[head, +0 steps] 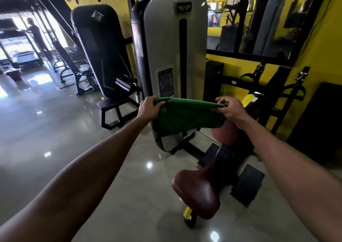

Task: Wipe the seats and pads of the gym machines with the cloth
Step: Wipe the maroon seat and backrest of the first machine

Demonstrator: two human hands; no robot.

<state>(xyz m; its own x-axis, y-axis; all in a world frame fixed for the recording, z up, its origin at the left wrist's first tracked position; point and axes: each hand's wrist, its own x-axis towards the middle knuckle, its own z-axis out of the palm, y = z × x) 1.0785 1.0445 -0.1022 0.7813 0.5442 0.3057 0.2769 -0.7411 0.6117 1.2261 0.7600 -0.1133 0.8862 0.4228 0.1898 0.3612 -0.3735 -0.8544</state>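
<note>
At twelve o'clock, left grip (148, 108) and right grip (229, 110) pinch corners of the green fabric cloth (185, 115); such light pinches could drop it short of the maroon padded seat (196, 191) at five

Daylight is flooding in through the doorway (20, 38) at far left, blowing it out to white and blurring that corner. The glossy floor (55, 127) is throwing back small ceiling-light glints. The green cloth (185, 115) is showing sharp at centre, the black machine (100, 47) is sinking into shadow, and wide-angle distortion is bending the edges.
</note>
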